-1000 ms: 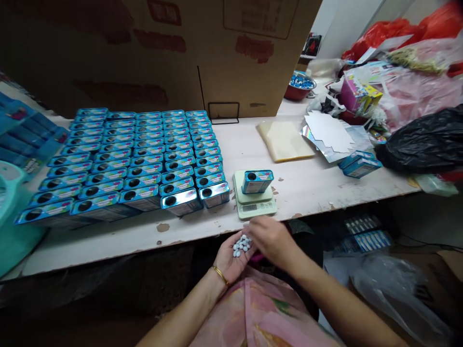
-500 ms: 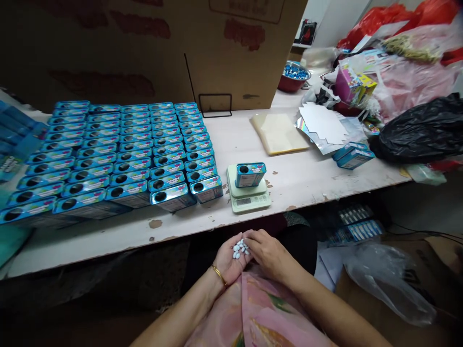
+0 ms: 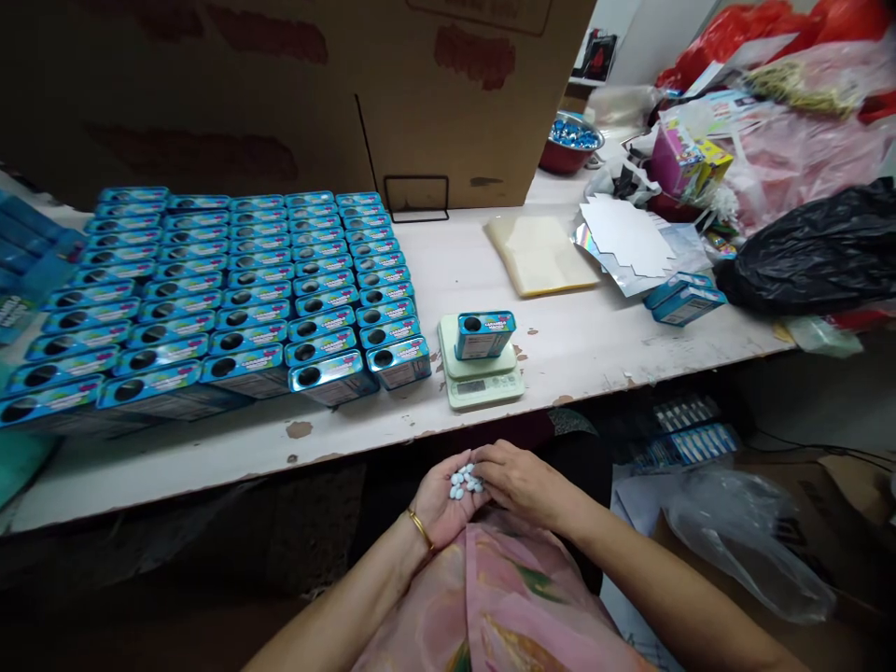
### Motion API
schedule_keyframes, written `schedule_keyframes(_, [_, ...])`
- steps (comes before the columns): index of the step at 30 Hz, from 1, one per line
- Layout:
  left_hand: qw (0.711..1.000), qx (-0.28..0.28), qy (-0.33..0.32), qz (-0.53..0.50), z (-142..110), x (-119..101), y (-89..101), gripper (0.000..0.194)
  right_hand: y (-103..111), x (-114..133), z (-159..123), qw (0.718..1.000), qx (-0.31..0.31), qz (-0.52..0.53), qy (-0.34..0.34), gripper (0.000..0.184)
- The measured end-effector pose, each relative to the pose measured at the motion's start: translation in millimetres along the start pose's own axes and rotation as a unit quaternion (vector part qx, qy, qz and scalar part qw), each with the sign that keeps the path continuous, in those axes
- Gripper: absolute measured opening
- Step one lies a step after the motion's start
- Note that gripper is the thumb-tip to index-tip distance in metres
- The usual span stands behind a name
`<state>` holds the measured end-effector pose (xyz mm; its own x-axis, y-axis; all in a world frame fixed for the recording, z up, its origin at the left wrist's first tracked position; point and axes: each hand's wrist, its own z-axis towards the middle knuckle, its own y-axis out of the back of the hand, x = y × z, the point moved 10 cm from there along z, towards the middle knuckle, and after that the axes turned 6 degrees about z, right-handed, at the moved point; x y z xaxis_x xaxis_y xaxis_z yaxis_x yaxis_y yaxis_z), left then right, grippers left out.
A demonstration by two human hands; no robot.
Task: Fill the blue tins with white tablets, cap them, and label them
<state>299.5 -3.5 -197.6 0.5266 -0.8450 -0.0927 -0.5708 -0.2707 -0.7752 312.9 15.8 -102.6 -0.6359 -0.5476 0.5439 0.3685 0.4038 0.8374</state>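
My left hand (image 3: 440,499) is cupped palm up just below the table's front edge and holds a small heap of white candies (image 3: 465,481). My right hand (image 3: 522,481) rests against it, fingertips pinching at the candies. Straight ahead on the table a blue tin (image 3: 483,334) with a round hole in its top stands on a small pale green scale (image 3: 481,373). To the left, several rows of the same blue tins (image 3: 231,289) stand packed together.
A big cardboard box (image 3: 336,84) stands behind the tins. On the right lie a yellowish sheet pad (image 3: 539,254), white card cut-outs (image 3: 625,236), two loose blue tins (image 3: 682,299), a black bag (image 3: 819,252) and a red bowl of wrapped candies (image 3: 570,145). Plastic bags (image 3: 742,541) lie on the floor.
My hands have drawn back from the scale and dropped lower, towards my lap. The right hand's fingers have closed in on the candies in the left palm.
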Motion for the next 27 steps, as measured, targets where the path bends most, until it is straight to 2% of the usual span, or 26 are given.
schedule_keyframes(8, [0.999, 0.006, -0.042, 0.001, -1, -14, -7.7, 0.016, 9, -6, 5, 0.998, -0.051, 0.025, -0.027, 0.013])
schedule_keyframes(12, [0.998, 0.003, -0.056, 0.000, -2, -18, -7.9, 0.015, 18, -2, 6, 0.996, -0.078, 0.049, -0.005, 0.014])
schedule_keyframes(15, [0.998, 0.005, -0.064, -0.006, -4, -23, -10.2, 0.016, 47, -1, 9, 0.987, -0.137, 0.085, 0.014, 0.017])
schedule_keyframes(19, [0.998, 0.008, -0.059, 0.009, -8, -28, -16.2, 0.022, 114, -6, 23, 0.967, -0.241, 0.074, 0.023, 0.017])
schedule_keyframes(22, [0.998, 0.006, -0.061, 0.008, -12, -32, -16.8, 0.023, 157, -12, 45, 0.959, -0.281, 0.032, 0.025, 0.018])
schedule_keyframes(24, [0.998, 0.012, -0.061, 0.004, -13, -32, -15.0, 0.024, 173, -17, 61, 0.959, -0.284, 0.001, 0.020, 0.019])
schedule_keyframes(27, [0.998, 0.014, -0.060, -0.003, -14, -30, -7.5, 0.025, 177, -25, 81, 0.965, -0.260, -0.032, 0.016, 0.020])
